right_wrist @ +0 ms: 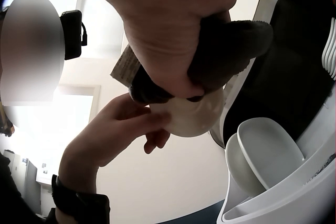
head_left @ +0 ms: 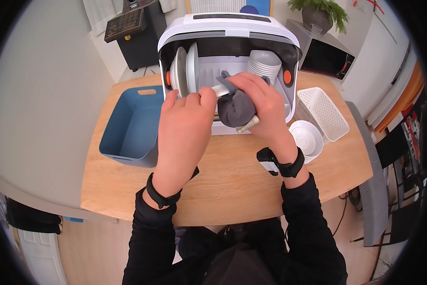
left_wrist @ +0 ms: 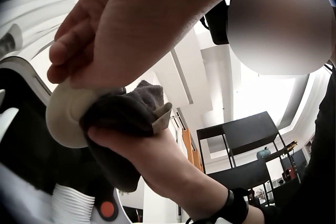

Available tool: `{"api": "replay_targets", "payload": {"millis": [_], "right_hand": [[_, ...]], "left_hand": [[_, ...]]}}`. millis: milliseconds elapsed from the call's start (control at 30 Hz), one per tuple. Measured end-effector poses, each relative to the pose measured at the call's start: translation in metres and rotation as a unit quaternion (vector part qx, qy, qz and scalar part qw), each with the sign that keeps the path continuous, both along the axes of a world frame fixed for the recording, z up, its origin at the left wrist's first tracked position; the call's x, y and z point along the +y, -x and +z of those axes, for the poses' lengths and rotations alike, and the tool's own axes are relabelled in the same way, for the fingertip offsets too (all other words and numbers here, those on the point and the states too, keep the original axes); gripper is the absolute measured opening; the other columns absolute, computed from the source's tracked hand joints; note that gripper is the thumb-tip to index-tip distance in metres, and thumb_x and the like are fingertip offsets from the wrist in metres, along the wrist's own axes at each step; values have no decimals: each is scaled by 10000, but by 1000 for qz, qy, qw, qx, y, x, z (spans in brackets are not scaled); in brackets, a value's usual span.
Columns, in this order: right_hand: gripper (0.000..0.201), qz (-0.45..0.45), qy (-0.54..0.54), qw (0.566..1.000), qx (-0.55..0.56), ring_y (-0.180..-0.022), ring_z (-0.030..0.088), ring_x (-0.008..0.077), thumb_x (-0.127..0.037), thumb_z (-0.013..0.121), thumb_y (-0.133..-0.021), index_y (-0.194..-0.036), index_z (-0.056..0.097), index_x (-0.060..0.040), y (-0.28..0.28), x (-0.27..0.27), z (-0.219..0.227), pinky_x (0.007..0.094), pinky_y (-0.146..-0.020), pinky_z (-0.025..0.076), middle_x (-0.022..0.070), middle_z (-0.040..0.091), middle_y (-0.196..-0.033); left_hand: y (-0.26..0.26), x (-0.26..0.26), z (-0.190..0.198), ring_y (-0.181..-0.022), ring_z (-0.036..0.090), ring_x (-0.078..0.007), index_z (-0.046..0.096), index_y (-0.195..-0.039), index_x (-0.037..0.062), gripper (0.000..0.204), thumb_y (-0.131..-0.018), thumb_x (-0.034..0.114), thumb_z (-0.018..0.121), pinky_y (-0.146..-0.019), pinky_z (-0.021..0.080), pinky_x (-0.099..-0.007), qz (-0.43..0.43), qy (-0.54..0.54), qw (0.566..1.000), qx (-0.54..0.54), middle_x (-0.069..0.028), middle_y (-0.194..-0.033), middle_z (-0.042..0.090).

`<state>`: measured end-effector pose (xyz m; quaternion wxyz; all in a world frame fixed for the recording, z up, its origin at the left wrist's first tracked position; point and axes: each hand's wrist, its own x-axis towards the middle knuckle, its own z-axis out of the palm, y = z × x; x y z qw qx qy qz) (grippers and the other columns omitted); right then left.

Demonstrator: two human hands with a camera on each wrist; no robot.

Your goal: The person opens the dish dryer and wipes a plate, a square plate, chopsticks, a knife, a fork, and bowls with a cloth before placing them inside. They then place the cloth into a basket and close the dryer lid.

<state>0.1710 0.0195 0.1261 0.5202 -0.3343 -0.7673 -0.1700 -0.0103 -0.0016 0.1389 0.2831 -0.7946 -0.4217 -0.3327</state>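
Both hands are raised in front of the dish cabinet, working on one small white dish (head_left: 220, 90) (left_wrist: 64, 116) (right_wrist: 191, 120). My left hand (head_left: 186, 126) (left_wrist: 136, 29) (right_wrist: 107, 137) pinches the dish by its edge. In my right hand (head_left: 265, 102) (left_wrist: 157, 161) (right_wrist: 168, 24) is a dark grey cloth (head_left: 236, 109) (left_wrist: 123, 113) (right_wrist: 226, 50), gripped against the dish and covering part of it. A pale label hangs from the cloth. The cloth and fingers hide much of the dish.
Behind the hands stands the open white cabinet (head_left: 230, 32), with plates (head_left: 192, 69) on its left and stacked bowls (head_left: 265, 59) on its right. A blue bin (head_left: 128, 126) is left; stacked white dishes (head_left: 307, 138) and a white basket (head_left: 328, 114) are right.
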Motion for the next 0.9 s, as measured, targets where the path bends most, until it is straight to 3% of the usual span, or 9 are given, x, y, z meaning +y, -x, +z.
{"api": "replay_targets", "payload": {"millis": [200, 300, 400, 500, 533, 600, 667, 800, 900], "right_hand": [[450, -76, -2, 993, -96, -807, 628, 312, -85, 730, -632, -1068, 671, -181, 0, -10, 6, 357, -658, 516, 55, 635, -1090], [481, -6, 30, 999, 30, -883, 651, 268, -33, 737, -657, -1117, 646, -137, -3, -6, 4, 327, -752, 527, 64, 640, -1096], [499, 98, 122, 968, 196, -970, 643, 198, 6, 743, -696, -1168, 606, -81, -6, -5, 3, 289, -844, 501, 70, 643, -1101], [506, 118, 193, 935, 273, -992, 613, 134, 6, 750, -726, -1198, 572, -37, -2, -14, 11, 268, -875, 472, 66, 643, -1090], [517, 122, 189, 937, 269, -979, 636, 187, 5, 756, -694, -1179, 592, -62, -1, -14, 12, 284, -875, 484, 71, 641, -1096], [535, 59, 100, 983, 145, -956, 641, 234, -11, 762, -662, -1166, 609, -104, -8, -7, 10, 298, -840, 504, 69, 630, -1104], [544, -36, 51, 997, 40, -912, 636, 305, -56, 762, -608, -1123, 644, -187, -3, -13, 10, 336, -749, 532, 63, 605, -1120], [503, -93, 40, 994, -37, -906, 646, 301, -68, 752, -611, -1086, 662, -206, -3, -10, 2, 353, -719, 538, 58, 602, -1128], [487, -37, 15, 998, 56, -925, 641, 324, -67, 749, -628, -1091, 660, -189, -9, -5, 9, 348, -752, 537, 67, 599, -1142]], "left_hand": [[-8, 1, -5, -654, 592, -180, 546, -904, 71, 168, -755, 59, 623, -911, 475, -379, 36, -35, 998, 38, -26, -693, 537], [-6, 14, -2, -642, 589, -196, 580, -932, 90, 170, -775, 61, 638, -899, 470, -390, -56, -98, 993, -35, -24, -694, 545], [-11, 20, 2, -634, 588, -216, 592, -1002, 102, 209, -805, 62, 649, -901, 458, -423, -125, -77, 975, -169, -25, -702, 556], [-19, 25, -11, -636, 592, -226, 588, -1049, 86, 241, -819, 65, 658, -932, 433, -450, -166, -12, 961, -222, -24, -698, 556], [-19, 24, -14, -638, 594, -223, 586, -1052, 84, 239, -824, 66, 655, -941, 426, -454, -159, 2, 962, -221, -25, -703, 561], [-20, 21, -16, -642, 596, -216, 581, -1058, 79, 236, -832, 67, 650, -960, 412, -462, -144, 31, 964, -220, -26, -713, 571], [-21, 18, -17, -646, 602, -208, 581, -1047, 65, 190, -863, 77, 625, -969, 405, -462, -58, -19, 989, -136, -25, -722, 587], [-19, 17, -18, -638, 596, -197, 600, -1036, 49, 142, -909, 111, 587, -972, 398, -459, 0, -60, 996, -63, -27, -748, 608], [-13, 24, -6, -629, 579, -172, 624, -1039, 45, 202, -959, 217, 552, -918, 430, -394, -155, 11, 973, -173, -20, -737, 611]]}}
